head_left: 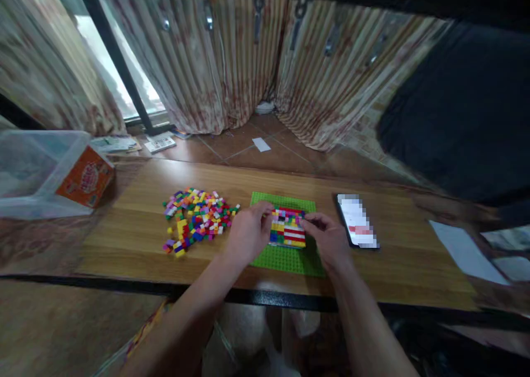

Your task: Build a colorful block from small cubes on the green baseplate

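A flat block of toy building bricks [294, 235], in rows of red, white, yellow, blue and pink, sits over a green studded baseplate [285, 264] at the middle of the table. My left hand [249, 229] is closed at the block's upper left edge, its fingers curled and thumb against it. At the upper right edge, my right hand [330, 238] is closed too, with thumb and forefinger touching the bricks. Whether a small loose brick is between any fingertips is too small to see.
Loose bricks [202, 214] in many colours lie heaped left of the baseplate. A phone [356, 222] rests to the right on the wooden table [397, 255]. Beyond the left end stands a clear plastic bin [37, 173] with an orange label; white paper [466, 250] lies at the right.
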`<state>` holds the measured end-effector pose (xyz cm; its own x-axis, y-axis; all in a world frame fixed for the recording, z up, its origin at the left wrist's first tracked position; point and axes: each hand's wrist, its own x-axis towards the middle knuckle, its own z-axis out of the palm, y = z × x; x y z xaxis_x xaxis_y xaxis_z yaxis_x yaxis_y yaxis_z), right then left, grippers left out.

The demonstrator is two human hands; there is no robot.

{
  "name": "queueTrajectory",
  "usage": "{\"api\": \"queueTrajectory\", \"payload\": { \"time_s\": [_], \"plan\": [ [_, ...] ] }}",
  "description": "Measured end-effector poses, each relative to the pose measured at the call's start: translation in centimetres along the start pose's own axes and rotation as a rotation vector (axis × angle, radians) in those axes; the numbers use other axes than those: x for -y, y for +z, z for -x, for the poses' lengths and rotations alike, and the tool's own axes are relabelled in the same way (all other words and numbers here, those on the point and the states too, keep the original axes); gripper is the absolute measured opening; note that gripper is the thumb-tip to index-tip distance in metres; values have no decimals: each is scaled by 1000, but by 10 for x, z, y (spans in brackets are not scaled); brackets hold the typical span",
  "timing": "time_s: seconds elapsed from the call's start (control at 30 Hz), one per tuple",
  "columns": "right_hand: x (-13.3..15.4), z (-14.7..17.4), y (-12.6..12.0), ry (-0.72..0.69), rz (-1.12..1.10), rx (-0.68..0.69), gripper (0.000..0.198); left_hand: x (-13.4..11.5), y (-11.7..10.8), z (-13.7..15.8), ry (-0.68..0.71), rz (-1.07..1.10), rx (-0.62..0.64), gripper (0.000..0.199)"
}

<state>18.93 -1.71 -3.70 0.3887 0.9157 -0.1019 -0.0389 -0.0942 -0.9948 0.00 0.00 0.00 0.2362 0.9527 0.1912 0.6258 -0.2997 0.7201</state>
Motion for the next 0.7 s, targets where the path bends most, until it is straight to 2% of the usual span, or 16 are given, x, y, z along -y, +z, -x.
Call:
{"api": "queueTrajectory", "payload": {
  "time_s": [0.23,0.43,0.6,0.7],
  "plan": [
    [-1,2,-3,31,-21,34,31,0,0,5,6,-2,12,16],
    [0,2,-5,21,69,53,32,4,-3,7,2,-19,13,18],
    [2,3,-9,81,98,64,33,21,-23,4,-43,-106,-3,23],
    [4,4,-10,66,46,53,31,38,-40,1,-95,-257,-36,21]
  ]
}}
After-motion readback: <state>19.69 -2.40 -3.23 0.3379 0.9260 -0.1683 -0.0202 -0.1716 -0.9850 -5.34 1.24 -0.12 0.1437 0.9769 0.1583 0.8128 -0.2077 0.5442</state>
